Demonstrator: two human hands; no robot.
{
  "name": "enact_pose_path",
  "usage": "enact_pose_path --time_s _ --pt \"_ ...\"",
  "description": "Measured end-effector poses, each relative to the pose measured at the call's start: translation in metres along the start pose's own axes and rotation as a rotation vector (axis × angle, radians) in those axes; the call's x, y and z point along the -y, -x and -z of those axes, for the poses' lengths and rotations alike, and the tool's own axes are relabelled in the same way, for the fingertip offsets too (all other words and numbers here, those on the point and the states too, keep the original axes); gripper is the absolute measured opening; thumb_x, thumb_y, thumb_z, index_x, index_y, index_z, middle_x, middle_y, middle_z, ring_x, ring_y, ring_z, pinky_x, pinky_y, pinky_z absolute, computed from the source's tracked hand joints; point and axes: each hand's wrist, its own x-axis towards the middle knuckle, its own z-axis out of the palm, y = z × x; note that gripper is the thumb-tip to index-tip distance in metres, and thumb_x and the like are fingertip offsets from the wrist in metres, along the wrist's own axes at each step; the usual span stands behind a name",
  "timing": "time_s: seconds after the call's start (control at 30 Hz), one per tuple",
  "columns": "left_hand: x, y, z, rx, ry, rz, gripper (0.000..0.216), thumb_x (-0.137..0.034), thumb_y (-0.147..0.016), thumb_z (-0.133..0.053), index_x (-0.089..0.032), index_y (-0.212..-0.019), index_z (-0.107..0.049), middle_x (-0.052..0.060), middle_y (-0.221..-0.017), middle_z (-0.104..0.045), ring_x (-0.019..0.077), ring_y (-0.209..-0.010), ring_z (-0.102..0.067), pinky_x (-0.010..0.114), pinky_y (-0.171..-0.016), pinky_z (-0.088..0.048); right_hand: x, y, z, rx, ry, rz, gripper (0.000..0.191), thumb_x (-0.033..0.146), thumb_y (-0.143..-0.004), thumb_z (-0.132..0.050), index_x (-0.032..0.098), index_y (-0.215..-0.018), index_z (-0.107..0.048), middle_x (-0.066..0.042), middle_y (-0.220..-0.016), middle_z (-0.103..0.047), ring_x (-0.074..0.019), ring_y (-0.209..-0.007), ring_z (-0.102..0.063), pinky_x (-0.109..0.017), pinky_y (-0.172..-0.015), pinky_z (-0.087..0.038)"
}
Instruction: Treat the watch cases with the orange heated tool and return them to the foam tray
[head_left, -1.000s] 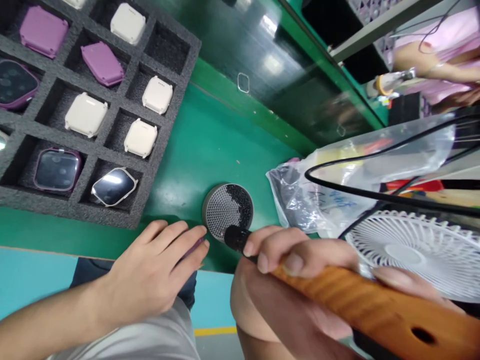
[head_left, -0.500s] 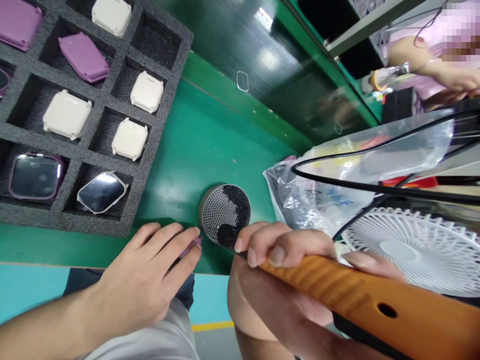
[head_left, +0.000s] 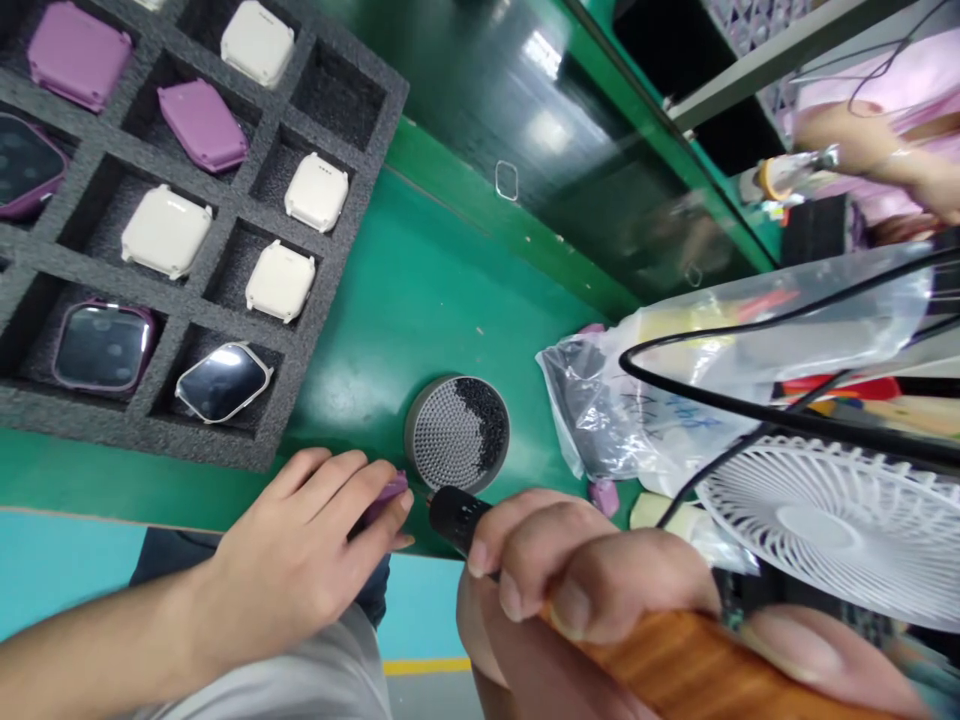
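Now | left hand (head_left: 300, 560): purple piece (head_left: 388, 494), table edge (head_left: 112, 490) — right hand (head_left: 592, 590): tool (head_left: 454, 515)

A bare strip of green bench (head_left: 442, 300) lies open between the foam tray (head_left: 346, 235) on the left and the plastic bag (head_left: 622, 420) on the right, running back from the round tin (head_left: 457, 433) to the dark belt (head_left: 480, 90). The right side is crowded: the bag, a looping black cable (head_left: 720, 398) and a white fan (head_left: 832, 530) press close together, leaving no clear way through. At the near edge the left hand (head_left: 300, 570), closed on a purple piece (head_left: 386, 495), and the right hand (head_left: 592, 570), gripping a wooden-handled tool (head_left: 660, 665), leave only a narrow gap, with the tin just beyond it.
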Motion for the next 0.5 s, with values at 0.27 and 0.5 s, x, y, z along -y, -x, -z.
enact_pose_path --time_s 0.27,0.5 --pt "-0.001 0.000 -0.001 0.003 0.006 0.010 0.029 -0.032 -0.101 -0.066 -0.019 -0.127 -0.071 0.008 -0.129 -0.068 0.0275 -0.115 -0.058 0.045 -0.095 -0.044 -0.012 0.003 0.003 0.045 -0.018 0.083 0.036 0.053 -0.102 -0.035 0.031 -0.110 -0.062 0.001 -0.078 -0.054 -0.0193 -0.063 -0.058 -0.046 -0.059 -0.055" --pt "0.000 -0.002 -0.001 0.015 0.018 0.019 0.027 -0.030 -0.102 -0.064 -0.019 -0.125 -0.071 0.007 -0.130 -0.069 0.0276 -0.116 -0.058 0.045 -0.095 -0.044 -0.003 -0.015 0.005 0.280 0.024 -0.048 0.044 0.056 -0.100 -0.032 0.032 -0.104 -0.068 -0.003 -0.072 -0.056 -0.0246 -0.067 -0.060 -0.053 -0.066 -0.057"
